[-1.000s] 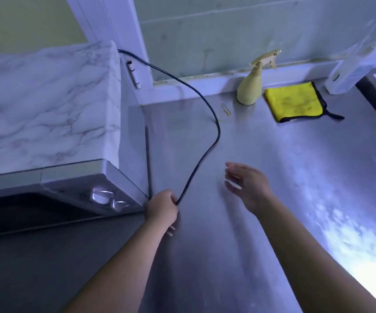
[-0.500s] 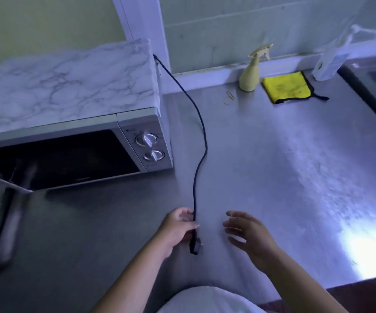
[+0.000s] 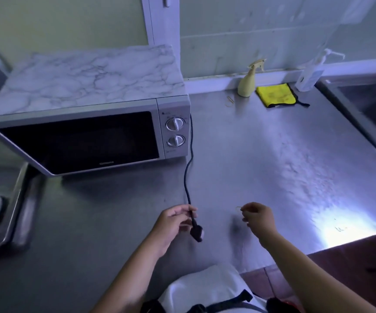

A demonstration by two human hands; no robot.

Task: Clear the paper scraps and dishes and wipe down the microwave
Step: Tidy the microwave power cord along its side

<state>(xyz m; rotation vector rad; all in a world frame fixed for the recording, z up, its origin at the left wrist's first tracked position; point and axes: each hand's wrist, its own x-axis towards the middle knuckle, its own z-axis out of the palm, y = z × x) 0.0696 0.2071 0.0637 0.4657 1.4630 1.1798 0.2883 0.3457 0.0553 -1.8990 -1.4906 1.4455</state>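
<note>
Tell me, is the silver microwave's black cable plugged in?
Unplugged: the left hand holds the black power cable; its plug hangs free.

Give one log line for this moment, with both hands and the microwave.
left hand: grips power cord above plug | right hand: pinches small thin object, unidentifiable | microwave: door shut, plug free

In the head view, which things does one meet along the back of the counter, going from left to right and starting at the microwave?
microwave → spray bottle → yellow cloth → pump bottle
</note>
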